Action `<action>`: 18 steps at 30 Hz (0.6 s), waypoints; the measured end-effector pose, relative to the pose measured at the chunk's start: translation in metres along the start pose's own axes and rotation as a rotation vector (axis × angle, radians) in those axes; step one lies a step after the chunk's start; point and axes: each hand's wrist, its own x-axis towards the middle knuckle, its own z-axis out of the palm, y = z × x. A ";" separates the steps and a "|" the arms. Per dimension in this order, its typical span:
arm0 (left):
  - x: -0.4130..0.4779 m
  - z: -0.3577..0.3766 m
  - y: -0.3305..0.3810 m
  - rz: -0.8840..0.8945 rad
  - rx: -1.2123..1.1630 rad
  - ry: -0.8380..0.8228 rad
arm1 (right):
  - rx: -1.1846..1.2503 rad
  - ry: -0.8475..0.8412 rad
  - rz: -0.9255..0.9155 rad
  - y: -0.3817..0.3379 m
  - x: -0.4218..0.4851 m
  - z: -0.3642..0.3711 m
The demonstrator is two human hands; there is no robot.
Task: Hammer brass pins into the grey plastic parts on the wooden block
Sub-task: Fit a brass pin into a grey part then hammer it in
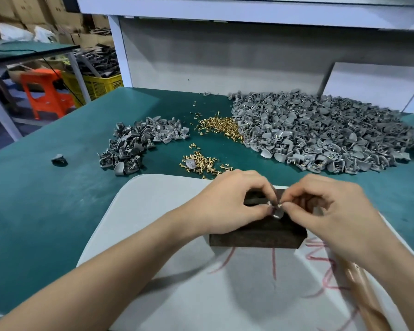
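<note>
Near the bench's point(46, 211) left edge lies a lone grey part point(59, 159). Right of it is a small heap of grey parts point(139, 142), then loose brass pins point(201, 162) near the middle. On the white board point(153, 211) at the front edge sits the wooden block point(256, 235). Over it my left hand point(227, 201) pinches a grey plastic part point(277, 212) between thumb and curled fingers. My right hand point(325, 211) meets it, fingertips nipping what looks like a brass pin point(280, 205) at the part. The large heap of grey parts point(320, 130) fills the back right. A tape-wrapped handle point(366, 295), probably the hammer's, lies at the front right corner. I judge this is the pin-seating step. Next, the part must rest flat on the block with the pin upright before I reach for that handle.
</note>
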 end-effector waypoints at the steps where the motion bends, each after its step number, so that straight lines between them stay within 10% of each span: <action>1: 0.000 0.001 0.001 0.004 -0.002 0.010 | -0.036 -0.028 0.018 -0.001 0.000 0.001; 18: 0.001 0.002 -0.001 -0.068 -0.386 0.080 | 0.321 0.130 0.225 0.003 -0.001 0.019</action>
